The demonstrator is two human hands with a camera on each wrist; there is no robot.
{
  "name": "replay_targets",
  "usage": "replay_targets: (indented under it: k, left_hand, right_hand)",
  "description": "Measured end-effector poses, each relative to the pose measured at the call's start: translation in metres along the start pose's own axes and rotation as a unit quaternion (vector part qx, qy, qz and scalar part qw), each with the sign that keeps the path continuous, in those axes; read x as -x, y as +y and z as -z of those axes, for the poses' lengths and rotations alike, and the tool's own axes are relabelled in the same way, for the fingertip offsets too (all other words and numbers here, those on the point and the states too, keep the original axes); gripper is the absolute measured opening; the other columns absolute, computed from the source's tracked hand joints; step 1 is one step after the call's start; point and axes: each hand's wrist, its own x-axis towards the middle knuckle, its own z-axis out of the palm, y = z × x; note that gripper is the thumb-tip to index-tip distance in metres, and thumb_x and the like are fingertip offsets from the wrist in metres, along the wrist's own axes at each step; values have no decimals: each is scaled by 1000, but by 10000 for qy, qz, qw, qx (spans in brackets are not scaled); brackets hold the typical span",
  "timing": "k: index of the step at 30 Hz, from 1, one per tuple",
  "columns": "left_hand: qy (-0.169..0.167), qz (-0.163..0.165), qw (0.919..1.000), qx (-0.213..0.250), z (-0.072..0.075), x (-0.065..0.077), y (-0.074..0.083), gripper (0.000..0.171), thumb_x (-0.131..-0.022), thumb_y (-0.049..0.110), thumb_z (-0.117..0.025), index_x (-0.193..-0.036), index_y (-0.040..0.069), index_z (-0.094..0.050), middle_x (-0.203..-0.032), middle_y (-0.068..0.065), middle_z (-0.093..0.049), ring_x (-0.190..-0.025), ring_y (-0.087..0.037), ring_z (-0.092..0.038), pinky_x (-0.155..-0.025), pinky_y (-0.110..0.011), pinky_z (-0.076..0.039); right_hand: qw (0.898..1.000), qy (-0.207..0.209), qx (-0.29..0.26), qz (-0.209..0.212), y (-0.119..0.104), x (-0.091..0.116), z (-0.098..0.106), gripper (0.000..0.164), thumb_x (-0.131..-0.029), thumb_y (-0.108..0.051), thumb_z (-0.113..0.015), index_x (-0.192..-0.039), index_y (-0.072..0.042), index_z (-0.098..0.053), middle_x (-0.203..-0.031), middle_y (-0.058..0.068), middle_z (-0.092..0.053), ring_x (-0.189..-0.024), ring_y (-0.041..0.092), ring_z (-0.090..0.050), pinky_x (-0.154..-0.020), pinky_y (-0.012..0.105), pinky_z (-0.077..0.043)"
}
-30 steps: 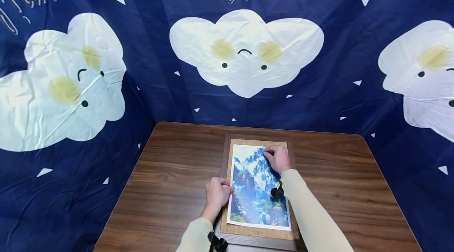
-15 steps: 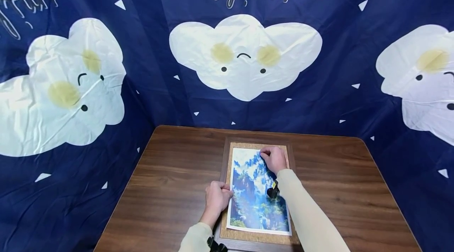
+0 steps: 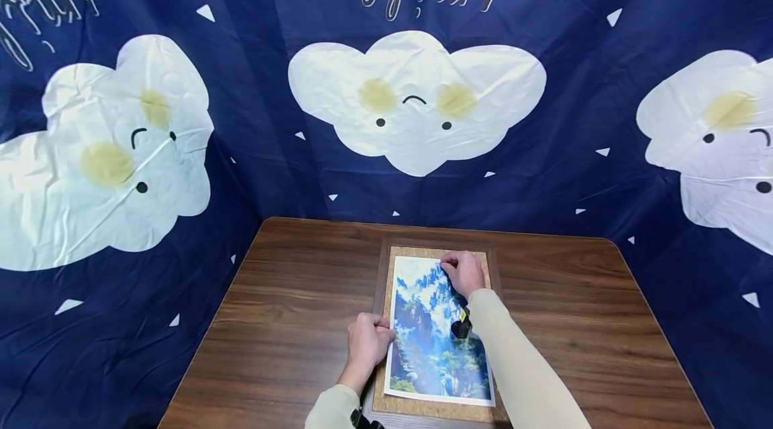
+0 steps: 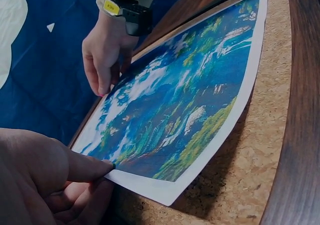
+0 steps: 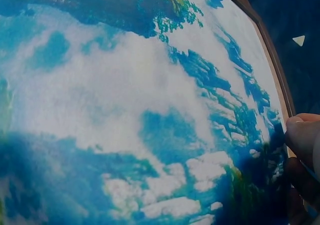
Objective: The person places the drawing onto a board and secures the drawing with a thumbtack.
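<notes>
A white-bordered print (image 3: pixel 429 328) of a blue mountain-and-waterfall landscape lies over a framed cork board (image 3: pixel 395 405). My left hand (image 3: pixel 367 342) pinches the print's left edge between thumb and fingers. In the left wrist view, the print's near corner bows up, and a shadow falls on the cork (image 4: pixel 250 160) under it. My right hand (image 3: pixel 466 273) pinches the top edge towards the right corner. The right wrist view shows that thumb (image 5: pixel 302 135) on the print's margin, with the fingers partly hidden behind the sheet.
The board's brown wooden frame (image 3: pixel 383 281) lies on a wood-grain table (image 3: pixel 290 308). Dark blue cloth (image 3: pixel 241 113) with white clouds hangs around the table's back and sides. Black wrist cameras (image 3: pixel 461 328) sit on both arms.
My right hand has slid a little left along the print's top edge. The left hand keeps its pinch on the left edge. The whole view has shifted slightly downward.
</notes>
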Motion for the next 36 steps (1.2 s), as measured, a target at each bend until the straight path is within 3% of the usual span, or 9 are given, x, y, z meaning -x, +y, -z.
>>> replay_targets:
  k: [16, 36]
  left_hand:
    - [-40, 162, 9999, 16, 2, -1, 0, 13, -76, 5, -87, -72, 13, -78, -72, 4, -73, -76, -20, -68, -76, -44, -58]
    - [-60, 77, 10000, 13, 2, 2, 0, 16, -75, 4, -88, -70, 12, -76, -71, 4, -71, -73, -19, -65, -73, -43, -57]
  right_hand:
    - [9999, 38, -76, 77, 1, -3, -1, 6, -97, -13, -77, -97, -13, -83, -95, 4, -78, -86, 24, -69, -86, 49, -59]
    - [9999, 95, -28, 60, 3, -4, -6, 8, -97, -13, -76, -94, -12, -83, -91, 3, -78, -83, 23, -68, -82, 49, -58]
